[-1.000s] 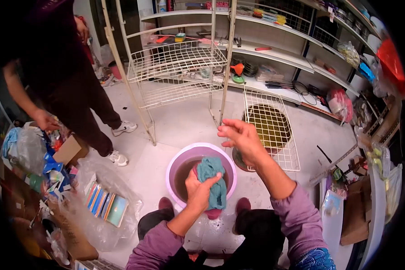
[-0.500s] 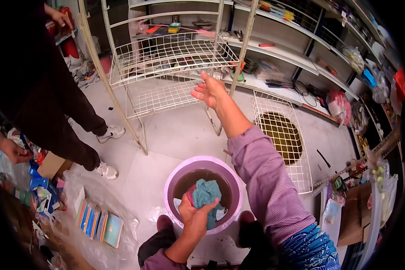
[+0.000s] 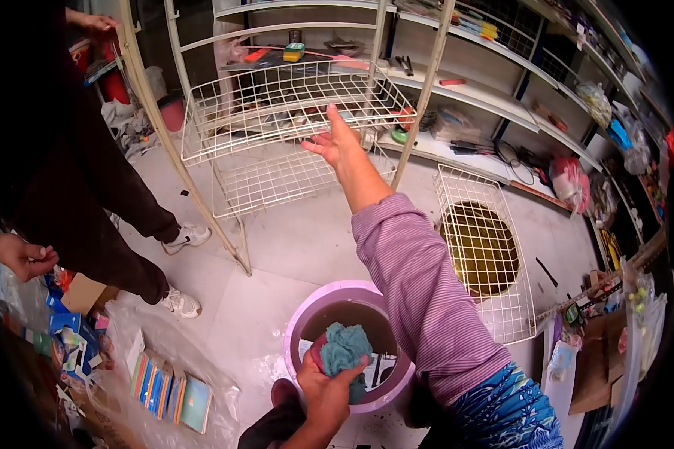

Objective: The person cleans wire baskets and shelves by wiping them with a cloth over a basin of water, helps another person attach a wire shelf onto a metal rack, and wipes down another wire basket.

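My left hand (image 3: 325,392) is closed around a wet-looking teal cloth (image 3: 345,348), with a dark pink piece (image 3: 317,355) showing beside it that I cannot identify. Both are above a lilac basin (image 3: 301,307) of murky brown water on the floor between my feet. My right hand (image 3: 339,150) reaches forward, fingers apart and holding nothing. It appears in front of the upper basket of a white wire rack (image 3: 225,150); whether it touches the wires I cannot tell.
Another person stands at left, one hand (image 3: 101,24) by the rack's post, the other hand (image 3: 26,257) hanging lower. A loose wire basket (image 3: 520,288) leans over a round yellow-green shape (image 3: 481,247) at right. Books (image 3: 168,389) in plastic lie left. Stocked shelves (image 3: 494,97) line the back.
My right hand has shifted slightly left, across the rack's upper basket. The other person's upper hand has moved to the rack's post. My left hand still grips the cloth over the basin.
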Tool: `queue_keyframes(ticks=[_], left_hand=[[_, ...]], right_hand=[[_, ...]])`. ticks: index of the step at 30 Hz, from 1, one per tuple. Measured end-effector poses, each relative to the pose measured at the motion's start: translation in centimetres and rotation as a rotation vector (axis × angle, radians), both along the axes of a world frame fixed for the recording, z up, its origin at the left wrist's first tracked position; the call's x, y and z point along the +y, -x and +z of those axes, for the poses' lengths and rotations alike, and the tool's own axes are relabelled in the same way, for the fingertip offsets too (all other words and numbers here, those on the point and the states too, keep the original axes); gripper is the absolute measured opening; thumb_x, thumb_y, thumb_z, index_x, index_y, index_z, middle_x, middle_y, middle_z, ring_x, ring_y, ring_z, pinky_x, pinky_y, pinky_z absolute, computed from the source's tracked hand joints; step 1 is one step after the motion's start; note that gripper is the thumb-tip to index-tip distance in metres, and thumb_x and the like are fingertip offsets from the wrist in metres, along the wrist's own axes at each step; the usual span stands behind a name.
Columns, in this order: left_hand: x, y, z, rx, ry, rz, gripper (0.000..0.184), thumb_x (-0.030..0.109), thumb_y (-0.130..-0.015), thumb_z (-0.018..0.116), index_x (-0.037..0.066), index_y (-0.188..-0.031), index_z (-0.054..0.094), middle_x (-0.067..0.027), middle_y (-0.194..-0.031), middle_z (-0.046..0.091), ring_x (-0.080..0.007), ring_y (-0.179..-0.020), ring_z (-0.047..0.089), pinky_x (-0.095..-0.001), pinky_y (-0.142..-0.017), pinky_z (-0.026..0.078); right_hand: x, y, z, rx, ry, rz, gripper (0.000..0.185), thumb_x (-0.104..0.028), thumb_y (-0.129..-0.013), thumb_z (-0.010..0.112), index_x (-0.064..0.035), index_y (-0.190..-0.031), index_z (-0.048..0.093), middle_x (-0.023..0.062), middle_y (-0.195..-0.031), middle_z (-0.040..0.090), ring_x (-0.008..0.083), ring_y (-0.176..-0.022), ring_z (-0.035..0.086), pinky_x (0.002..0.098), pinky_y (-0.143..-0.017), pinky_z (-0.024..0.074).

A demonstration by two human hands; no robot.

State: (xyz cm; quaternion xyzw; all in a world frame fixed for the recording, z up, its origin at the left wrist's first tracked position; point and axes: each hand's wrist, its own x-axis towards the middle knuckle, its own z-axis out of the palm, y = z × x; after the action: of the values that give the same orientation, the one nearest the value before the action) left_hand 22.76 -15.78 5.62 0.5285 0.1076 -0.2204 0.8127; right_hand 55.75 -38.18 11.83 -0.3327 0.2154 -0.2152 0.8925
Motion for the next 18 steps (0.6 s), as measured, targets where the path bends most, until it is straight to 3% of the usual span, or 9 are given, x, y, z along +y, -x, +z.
queue_keyframes(ticks=[1, 5, 9, 11, 14, 18], left_hand=[[0.0, 0.0, -0.5, -0.011, 0.038, 0.007, 0.057, -0.012, -0.065, 0.073, -0.003, -0.115, 0.047, -0.0098, -0.102, 0.063, -0.0167, -0.091, 0.063, -0.0294, -0.083, 0.051], [-0.1, -0.2, -1.4, 0.01, 0.075, 0.017, 0.057, -0.012, -0.065, 0.073, -0.003, -0.115, 0.047, -0.0105, -0.102, 0.063, -0.0169, -0.09, 0.063, -0.0294, -0.083, 0.051], [-0.4, -0.6, -1.0, 0.006, 0.06, 0.023, 0.057, -0.011, -0.066, 0.073, -0.003, -0.115, 0.047, -0.0105, -0.102, 0.063, -0.0168, -0.091, 0.063, -0.0291, -0.083, 0.051], [-0.4, -0.7, -1.2, -0.01, 0.052, 0.014, 0.057, -0.012, -0.066, 0.073, -0.004, -0.116, 0.046, -0.0105, -0.103, 0.063, -0.0166, -0.091, 0.063, -0.0291, -0.084, 0.051], [-0.6, -1.0, -1.3, -0.01, 0.078, 0.018, 0.057, -0.012, -0.067, 0.072, -0.004, -0.117, 0.046, -0.0107, -0.103, 0.063, -0.0165, -0.091, 0.063, -0.0291, -0.084, 0.051], [-0.7, -1.3, -1.5, -0.026, 0.052, 0.008, 0.058, -0.011, -0.067, 0.072, -0.004, -0.118, 0.045, -0.0108, -0.104, 0.063, -0.0162, -0.092, 0.063, -0.0291, -0.084, 0.051]], right_hand=[[0.1, -0.2, 0.1, -0.003, 0.0, 0.001, 0.073, -0.036, -0.077, 0.074, 0.0081, -0.123, 0.038, 0.0278, -0.116, 0.04, 0.0447, -0.112, 0.044, 0.069, -0.082, 0.0445], [0.3, -0.8, 0.1, 0.019, 0.034, -0.104, 0.052, -0.023, -0.078, 0.073, 0.0112, -0.104, 0.044, 0.0187, -0.085, 0.049, 0.0317, -0.07, 0.057, 0.0554, -0.06, 0.0581], [0.6, -0.9, 0.3, 0.052, 0.033, -0.152, 0.04, -0.013, -0.08, 0.068, 0.0112, -0.1, 0.044, 0.0192, -0.086, 0.049, 0.0312, -0.07, 0.057, 0.0543, -0.058, 0.0584], [0.6, -1.3, 0.5, 0.092, 0.037, -0.144, 0.031, -0.005, -0.08, 0.058, 0.0109, -0.101, 0.041, 0.0196, -0.088, 0.049, 0.0299, -0.068, 0.057, 0.0531, -0.055, 0.0584], [0.3, -1.3, 0.5, 0.083, 0.037, -0.141, 0.029, -0.002, -0.079, 0.052, 0.0109, -0.103, 0.04, 0.0195, -0.087, 0.049, 0.0291, -0.064, 0.057, 0.0525, -0.054, 0.0582], [0.3, -0.8, 1.2, 0.077, 0.046, -0.095, 0.029, -0.006, -0.081, 0.053, 0.0103, -0.102, 0.039, 0.019, -0.08, 0.05, 0.0295, -0.06, 0.057, 0.0561, -0.053, 0.0564]])
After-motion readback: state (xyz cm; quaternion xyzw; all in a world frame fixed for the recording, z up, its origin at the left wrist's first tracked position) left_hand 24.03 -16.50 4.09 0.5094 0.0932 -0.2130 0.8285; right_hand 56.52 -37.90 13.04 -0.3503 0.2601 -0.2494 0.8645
